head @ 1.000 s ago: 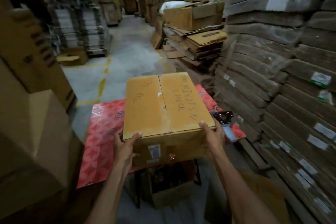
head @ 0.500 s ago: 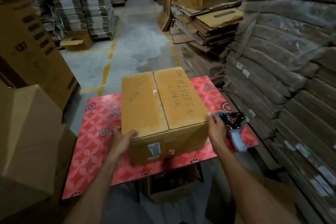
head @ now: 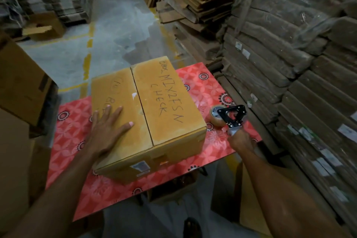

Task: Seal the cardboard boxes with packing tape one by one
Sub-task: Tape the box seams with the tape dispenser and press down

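A brown cardboard box with handwritten marks sits on a red patterned table. Its two top flaps meet along a centre seam that bears no tape. My left hand lies flat on the left flap, fingers spread. My right hand grips the handle of a black tape dispenser holding a roll of clear tape. The dispenser is just above the table's right edge, to the right of the box and apart from it.
Tall stacks of flattened cardboard line the right side, close to the table. More boxes stand at the left. An open small box lies on the concrete floor beyond. Another box sits under the table.
My left hand left the box's front corner and now presses flat on the left flap. My right hand let go of the box's side and took hold of the tape dispenser.
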Motion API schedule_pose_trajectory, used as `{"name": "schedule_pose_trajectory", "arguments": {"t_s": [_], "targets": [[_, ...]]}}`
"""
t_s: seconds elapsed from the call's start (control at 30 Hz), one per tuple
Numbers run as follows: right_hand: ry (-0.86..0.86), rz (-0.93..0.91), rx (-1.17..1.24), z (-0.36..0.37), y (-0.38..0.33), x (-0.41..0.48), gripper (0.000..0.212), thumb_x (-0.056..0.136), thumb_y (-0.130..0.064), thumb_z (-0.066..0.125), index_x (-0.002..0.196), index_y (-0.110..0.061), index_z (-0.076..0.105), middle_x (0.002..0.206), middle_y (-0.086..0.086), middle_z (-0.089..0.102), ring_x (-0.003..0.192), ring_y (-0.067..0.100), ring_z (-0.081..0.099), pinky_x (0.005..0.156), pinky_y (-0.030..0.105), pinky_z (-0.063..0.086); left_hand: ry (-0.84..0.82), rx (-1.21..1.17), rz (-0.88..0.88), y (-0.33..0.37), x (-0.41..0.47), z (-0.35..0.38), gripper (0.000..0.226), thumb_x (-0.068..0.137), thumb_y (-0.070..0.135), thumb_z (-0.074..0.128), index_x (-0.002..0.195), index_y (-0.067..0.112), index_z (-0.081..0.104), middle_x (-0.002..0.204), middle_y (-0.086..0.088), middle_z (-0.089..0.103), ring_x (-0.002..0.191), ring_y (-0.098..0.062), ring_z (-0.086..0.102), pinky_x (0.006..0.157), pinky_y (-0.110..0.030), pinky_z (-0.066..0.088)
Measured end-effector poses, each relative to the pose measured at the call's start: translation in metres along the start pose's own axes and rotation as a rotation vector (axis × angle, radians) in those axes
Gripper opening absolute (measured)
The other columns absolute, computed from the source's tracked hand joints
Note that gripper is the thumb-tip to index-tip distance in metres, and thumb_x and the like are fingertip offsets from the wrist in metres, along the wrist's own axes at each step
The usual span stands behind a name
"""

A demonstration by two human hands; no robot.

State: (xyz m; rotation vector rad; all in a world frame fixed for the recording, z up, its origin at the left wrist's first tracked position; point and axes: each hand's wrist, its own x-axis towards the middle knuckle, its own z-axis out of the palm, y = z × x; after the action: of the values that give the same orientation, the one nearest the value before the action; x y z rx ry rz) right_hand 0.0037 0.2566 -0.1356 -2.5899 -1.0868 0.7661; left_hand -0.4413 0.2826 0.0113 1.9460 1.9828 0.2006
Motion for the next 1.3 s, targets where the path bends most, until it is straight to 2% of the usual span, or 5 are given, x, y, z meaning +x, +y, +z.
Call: {"name": "schedule_pose_trajectory", "arguments": {"t_s": [0.37,0.5,0.7,0.93,1.3], "targets": [[-0.141,-0.013,0.151,-0.003,-0.030,0.060,0.056,0.049,-0.049,0.071,0.092,-0.014,0.078,0.111,0.017,0.074,0.099,0.034,0.070,0.090,0.048,0.057,-0.014,0.076,-0.046,0.017,-0.004,0.000,0.096,0.076,0.092,0.026,0.157,0.046,0.006,0.168,-0.001,-0.007,0.151,-0.035,-0.018,0.122,-0.056,-0.003],[0.120,-0.177,0.227,-0.066,-0.104,-0.007,0.058,0.076,-0.041,0.039,0.099,-0.004,0.077,0.109,0.027,0.070,0.102,0.042,0.066,0.086,0.044,0.052,-0.075,0.098,-0.032,0.039,-0.010,0.021,0.092,0.086,0.085,0.017,0.160,0.034,-0.002,0.167,-0.010,-0.012,0.144,-0.022,-0.030,0.120,-0.055,-0.016],[-0.140,-0.262,0.951,-0.122,-0.192,-0.068,0.011,0.079,-0.011,0.063,0.068,-0.007,0.063,0.054,0.010,0.050,0.049,0.022,0.043,0.040,0.023,0.033,0.097,0.253,0.080,0.052,0.007,-0.006,0.069,0.089,0.075,0.033,0.141,0.032,0.048,0.141,-0.006,0.049,0.127,-0.035,0.046,0.106,-0.053,0.030],[-0.582,-0.479,0.928,-0.088,-0.265,-0.176,0.015,0.086,0.004,0.053,0.073,-0.003,0.057,0.062,0.013,0.054,0.046,0.022,0.047,0.044,0.026,0.038,-0.434,-1.530,-0.306,0.051,0.088,-0.072,0.062,0.092,0.059,0.059,0.106,-0.001,0.065,0.106,-0.025,0.071,0.091,-0.039,0.071,0.083,-0.049,0.057],[-0.549,-0.635,0.863,-0.040,-0.284,-0.207,0.023,0.068,-0.011,0.063,0.080,0.007,0.055,0.070,0.018,0.051,0.050,0.022,0.044,0.050,0.030,0.038,-0.667,-1.916,-0.354,-0.002,0.102,-0.067,0.014,0.100,0.003,0.051,0.100,-0.004,0.062,0.078,-0.021,0.072,0.066,-0.025,0.074,0.055,-0.029,0.061]]}}
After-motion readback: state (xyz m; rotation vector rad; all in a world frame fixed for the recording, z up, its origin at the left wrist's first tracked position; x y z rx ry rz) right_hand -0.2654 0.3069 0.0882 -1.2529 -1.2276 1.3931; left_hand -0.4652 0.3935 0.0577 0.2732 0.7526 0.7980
